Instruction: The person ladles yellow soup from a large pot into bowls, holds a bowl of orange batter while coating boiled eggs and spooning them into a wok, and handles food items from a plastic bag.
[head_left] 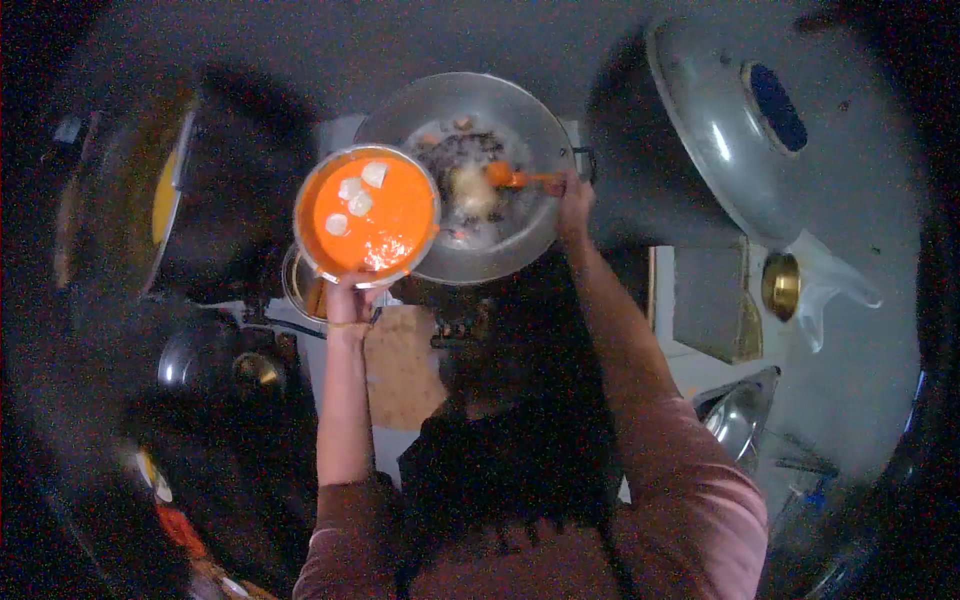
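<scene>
My left hand grips the near edge of a round bowl full of smooth orange sauce. Several white pieces float on top. The bowl is held beside a wide metal pan and overlaps its left side. In the pan lie dark bits and a pale lump, their kind unclear. My right hand, at the pan's right rim, is closed around the handle of an orange spoon. The spoon's head is over the pan's contents.
A large metal lid leans at the upper right, with a brass pot below it. A tan board lies under my left forearm. Another round container is partly hidden by the bowl. Dark metal pots stand at left.
</scene>
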